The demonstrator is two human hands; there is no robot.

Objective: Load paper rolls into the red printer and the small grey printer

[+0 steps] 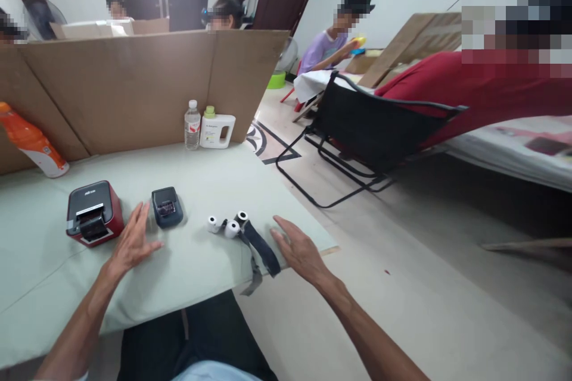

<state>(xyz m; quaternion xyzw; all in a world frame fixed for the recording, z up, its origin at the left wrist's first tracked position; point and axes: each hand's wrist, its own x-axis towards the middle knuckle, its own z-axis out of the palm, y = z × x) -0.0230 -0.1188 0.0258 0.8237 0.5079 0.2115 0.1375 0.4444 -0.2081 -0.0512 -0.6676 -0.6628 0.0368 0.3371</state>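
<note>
My left hand [133, 239] is open, fingers stretched, between a red and black label printer [95, 213] and a smaller dark handheld printer [167, 207]. It appears to hold nothing. To the right, my right hand [297, 250] is also open at the table's edge, thumb and fingers apart. Nearest to it lies a dark ribbon strip [261, 248], whose end hangs toward the table's front edge. Beside the strip are small white paper rolls [232, 228], grouped together on the pale green tabletop [196, 268].
A cardboard partition [134, 92] stands along the table's back. Before it are a water bottle [192, 125], a white jug [217, 130] and an orange bottle [33, 141]. A black folding chair [370, 125] stands to the right. Several people sit beyond.
</note>
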